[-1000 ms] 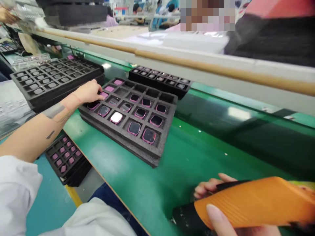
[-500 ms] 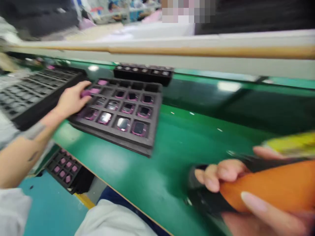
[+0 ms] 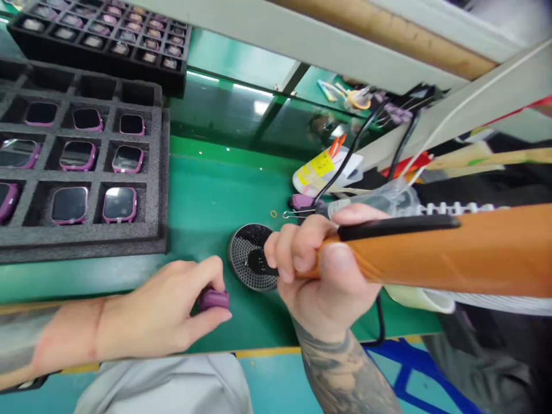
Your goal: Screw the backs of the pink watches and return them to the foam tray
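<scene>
My left hand point(image 3: 176, 307) pinches a small purple watch case point(image 3: 213, 299) above the front part of the green bench. My right hand point(image 3: 319, 264) is wrapped round an orange electric screwdriver point(image 3: 431, 247) with a black lever, held nearly level. The tool's front end is hidden behind my fingers. A round black perforated disc point(image 3: 245, 259) lies on the bench between my hands, partly covered by my right fingers. Left of it, a dark foam tray point(image 3: 150, 230) holds several purple-framed watches with dark screens, one to a compartment.
Behind the foam tray stands another compartment tray point(image 3: 103, 63) of small parts. A white bottle with a yellow label point(image 3: 317, 172), a purple piece point(image 3: 301, 201), black cables point(image 3: 349, 161) and a clear bag are at the right. A grey shelf beam crosses the back.
The view has swung right. My left hand has come away from the foam tray with a purple case in its fingers. My right hand still grips the orange tool, now nearer the disc.
</scene>
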A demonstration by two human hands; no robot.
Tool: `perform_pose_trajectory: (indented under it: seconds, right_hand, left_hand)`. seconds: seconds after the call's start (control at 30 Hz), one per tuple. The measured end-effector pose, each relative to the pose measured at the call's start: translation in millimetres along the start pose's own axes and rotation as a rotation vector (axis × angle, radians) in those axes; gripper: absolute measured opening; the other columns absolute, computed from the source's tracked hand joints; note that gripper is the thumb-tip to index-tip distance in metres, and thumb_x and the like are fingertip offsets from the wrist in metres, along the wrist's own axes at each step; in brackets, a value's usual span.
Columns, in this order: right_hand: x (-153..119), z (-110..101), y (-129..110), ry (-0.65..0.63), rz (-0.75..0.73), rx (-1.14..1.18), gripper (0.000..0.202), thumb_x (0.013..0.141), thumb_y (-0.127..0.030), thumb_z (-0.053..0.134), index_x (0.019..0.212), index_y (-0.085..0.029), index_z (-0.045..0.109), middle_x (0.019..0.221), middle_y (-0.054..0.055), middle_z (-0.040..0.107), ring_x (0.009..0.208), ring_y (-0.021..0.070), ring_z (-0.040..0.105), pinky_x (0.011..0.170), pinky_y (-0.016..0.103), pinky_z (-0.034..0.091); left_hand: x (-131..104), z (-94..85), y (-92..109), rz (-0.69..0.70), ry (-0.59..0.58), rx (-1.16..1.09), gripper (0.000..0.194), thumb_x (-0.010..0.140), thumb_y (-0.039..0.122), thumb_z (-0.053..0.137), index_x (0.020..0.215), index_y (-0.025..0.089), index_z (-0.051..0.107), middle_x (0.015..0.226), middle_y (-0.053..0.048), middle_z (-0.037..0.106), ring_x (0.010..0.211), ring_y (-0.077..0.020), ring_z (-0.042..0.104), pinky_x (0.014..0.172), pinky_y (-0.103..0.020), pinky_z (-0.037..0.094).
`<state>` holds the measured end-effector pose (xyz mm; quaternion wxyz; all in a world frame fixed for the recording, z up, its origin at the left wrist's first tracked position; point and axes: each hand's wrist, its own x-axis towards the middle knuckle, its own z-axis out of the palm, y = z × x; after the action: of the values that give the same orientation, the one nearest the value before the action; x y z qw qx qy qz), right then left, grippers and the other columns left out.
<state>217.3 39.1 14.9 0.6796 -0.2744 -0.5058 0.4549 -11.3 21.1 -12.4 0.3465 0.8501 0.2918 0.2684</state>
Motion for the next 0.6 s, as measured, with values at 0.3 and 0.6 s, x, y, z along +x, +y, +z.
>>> perform_pose_trajectory:
  seconds: [0.3,0.6]
  right_hand:
    - [1.1,1.3,-4.5,0.038,0.067,-0.094,0.02,0.11,-0.033,0.09,0.127,-0.038,0.08,0.075,-0.011,0.064,0.051,0.0114,0.054,0.057,0.032,0.054]
    - [0.8,0.9,-0.6,-0.015,0.15,-0.154,0.02,0.112,-0.031,0.086,0.129,-0.039,0.078,0.075,-0.01,0.061,0.05,0.0131,0.053,0.055,0.034,0.057]
  left_hand:
    - [-9.5,-4.2,-21.4,0.253,-0.11,0.306,0.018,0.115,0.03,0.072,0.125,0.016,0.075,0.132,-0.017,0.081,0.11,-0.0341,0.075,0.087,-0.05,0.062]
    - [-9.9,0.2,-19.8,0.237,-0.105,0.231,0.016,0.11,0.013,0.078,0.125,0.017,0.081,0.127,-0.013,0.085,0.111,-0.031,0.079,0.09,-0.047,0.064]
